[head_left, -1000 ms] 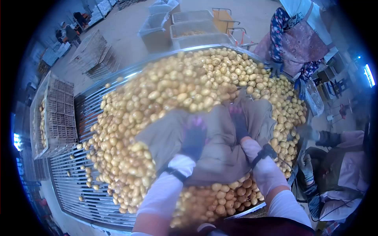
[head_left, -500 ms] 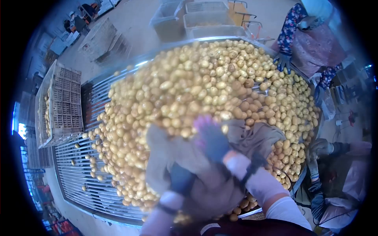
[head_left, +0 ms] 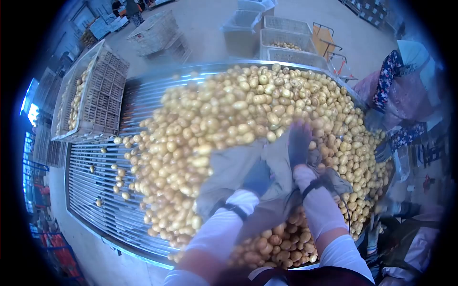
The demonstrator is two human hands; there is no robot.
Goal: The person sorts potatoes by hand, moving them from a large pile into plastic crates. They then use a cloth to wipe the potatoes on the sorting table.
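A wide heap of potatoes [head_left: 181, 162] lies on a slatted metal table. A grey-brown cloth [head_left: 229, 159] is bunched over the near middle of the heap. My left hand [head_left: 258, 178], in a dark glove, is sunk in the cloth's folds and closed on it; its fingertips are blurred. Further forward and to the right, my right hand [head_left: 299, 143] wears a dark glove with purplish fingers. It lies stretched out over the cloth's far edge, with its fingers pointing away from me and touching the cloth and potatoes.
Bare slats [head_left: 109, 205] show at the left. A plastic crate [head_left: 102, 90] holding potatoes stands at the table's left end. Beyond the far edge are more bins [head_left: 288, 40] and a trolley [head_left: 327, 43]. A co-worker in a floral sleeve [head_left: 385, 86] reaches in at the right.
Both hands and the cloth have shifted right in view, and the right hand has gone slightly farther forward. Potatoes now show near my body. My view has turned, and the co-worker's hands have moved.
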